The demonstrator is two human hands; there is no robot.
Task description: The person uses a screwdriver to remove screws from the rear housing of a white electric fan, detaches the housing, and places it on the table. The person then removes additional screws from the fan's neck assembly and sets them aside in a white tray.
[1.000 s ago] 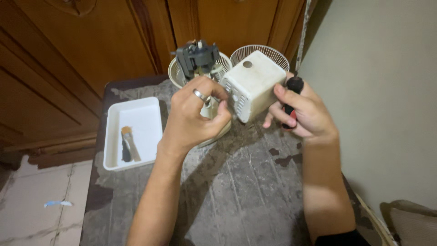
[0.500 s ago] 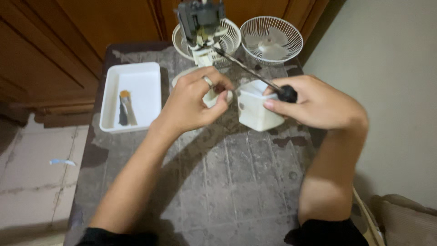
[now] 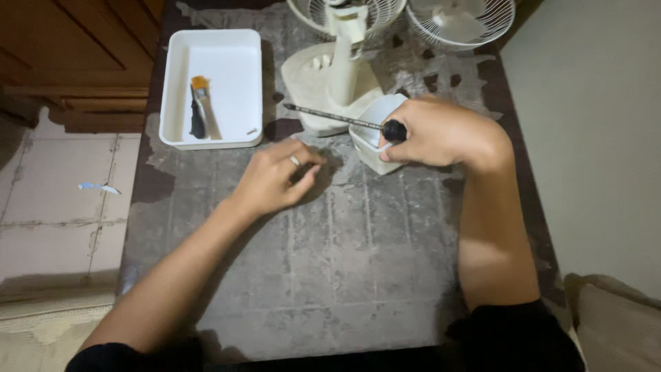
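My right hand (image 3: pixel 444 134) grips a screwdriver (image 3: pixel 337 118) by its black handle. The shaft points left over the foot of a cream fan stand (image 3: pixel 313 79). The same hand rests against a white plastic housing (image 3: pixel 372 127) that stands open side up on the table. My left hand (image 3: pixel 275 176), with a ring on one finger, is lower on the worn grey tabletop (image 3: pixel 358 262). Its fingertips are pinched together just above the surface, and nothing shows between them.
A white tray (image 3: pixel 175 89) at the back left holds a small paintbrush (image 3: pixel 203 103) and a dark strip. Two white fan grilles (image 3: pixel 468 21) lie at the far edge. A wooden cabinet (image 3: pixel 76 48) stands to the left and a plain wall to the right.
The view has tilted down. My left hand came away from the fan stand to the tabletop. My right hand set the white housing down and swung the screwdriver level.
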